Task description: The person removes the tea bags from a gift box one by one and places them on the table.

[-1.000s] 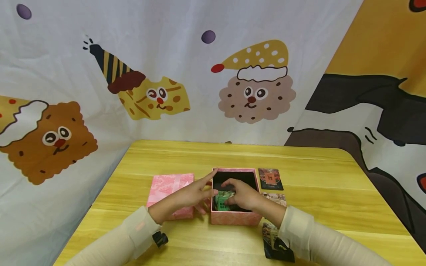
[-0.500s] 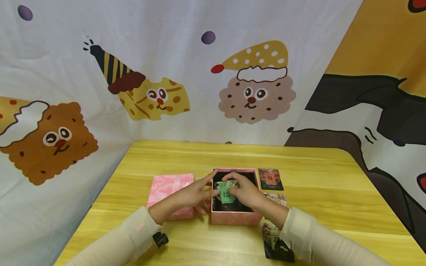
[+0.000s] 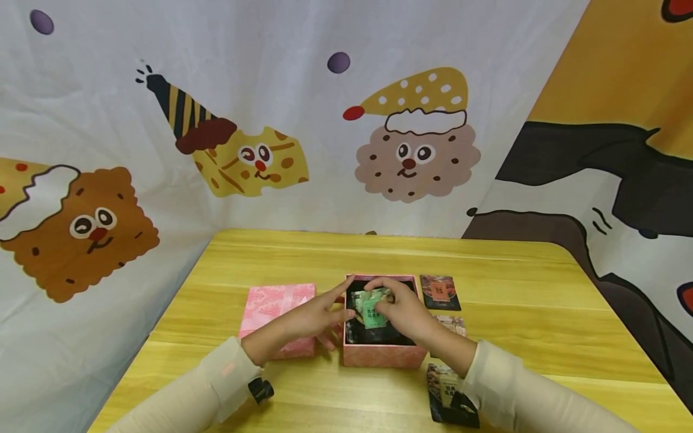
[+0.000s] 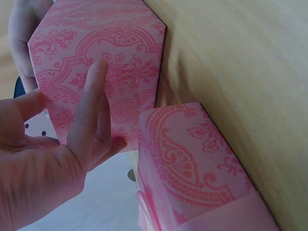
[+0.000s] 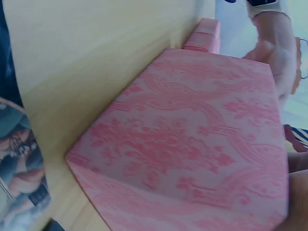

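Observation:
A pink patterned box point(image 3: 384, 356) with a dark inside stands uncovered on the table. My right hand point(image 3: 405, 310) reaches into it and pinches a flat dark packet point(image 3: 373, 314) with a green label by its right side. In the right wrist view the outer wall of the box point(image 5: 183, 130) fills most of the picture and hides the packet. My left hand point(image 3: 316, 314) rests against the left wall of the box, its fingers extended. The left wrist view shows those fingers point(image 4: 84, 118) lying along the patterned wall.
Left of the box, partly behind my left hand, is a pink ribboned lid point(image 3: 276, 297). Along the right lie a red-labelled packet point(image 3: 440, 291), a pale packet point(image 3: 453, 325) partly under my right arm, and a yellow-labelled packet point(image 3: 446, 391). A cartoon-printed cloth point(image 3: 325, 210) hangs behind the table.
My right hand has raised the green-labelled packet from lower in the box and shifted slightly right with it. My left hand has stayed against the box.

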Tool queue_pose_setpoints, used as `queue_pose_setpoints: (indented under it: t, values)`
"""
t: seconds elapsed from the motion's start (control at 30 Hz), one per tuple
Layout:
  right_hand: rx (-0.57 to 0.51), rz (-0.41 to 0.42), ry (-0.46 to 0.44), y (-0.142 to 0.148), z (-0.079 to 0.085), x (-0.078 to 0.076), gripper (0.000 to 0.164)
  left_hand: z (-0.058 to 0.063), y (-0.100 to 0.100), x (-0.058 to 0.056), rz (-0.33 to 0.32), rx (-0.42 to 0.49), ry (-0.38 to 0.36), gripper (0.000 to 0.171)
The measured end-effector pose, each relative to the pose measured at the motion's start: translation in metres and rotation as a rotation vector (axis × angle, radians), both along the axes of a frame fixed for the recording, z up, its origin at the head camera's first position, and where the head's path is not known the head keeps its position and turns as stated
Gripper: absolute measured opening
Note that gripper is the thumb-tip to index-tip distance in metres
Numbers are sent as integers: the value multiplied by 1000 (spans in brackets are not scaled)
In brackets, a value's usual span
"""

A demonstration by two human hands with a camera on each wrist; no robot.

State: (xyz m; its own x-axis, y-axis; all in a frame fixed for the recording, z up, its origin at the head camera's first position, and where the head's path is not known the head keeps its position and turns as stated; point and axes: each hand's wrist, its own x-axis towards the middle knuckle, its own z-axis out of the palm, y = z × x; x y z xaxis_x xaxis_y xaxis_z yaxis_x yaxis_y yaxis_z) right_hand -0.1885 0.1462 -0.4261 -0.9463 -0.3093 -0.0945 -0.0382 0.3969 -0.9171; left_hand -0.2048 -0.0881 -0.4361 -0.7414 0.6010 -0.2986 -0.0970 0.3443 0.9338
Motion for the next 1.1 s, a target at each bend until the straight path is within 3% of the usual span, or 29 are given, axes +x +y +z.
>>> queue_pose_setpoints:
  t: [0.33, 1.1]
  values:
    - [-13, -74, 11, 22, 21, 2, 35, 2, 0, 0, 2, -14, 1, 78]
    - [-93, -181, -17, 101, 22, 2, 38, 3, 1, 2, -1, -28, 13, 83]
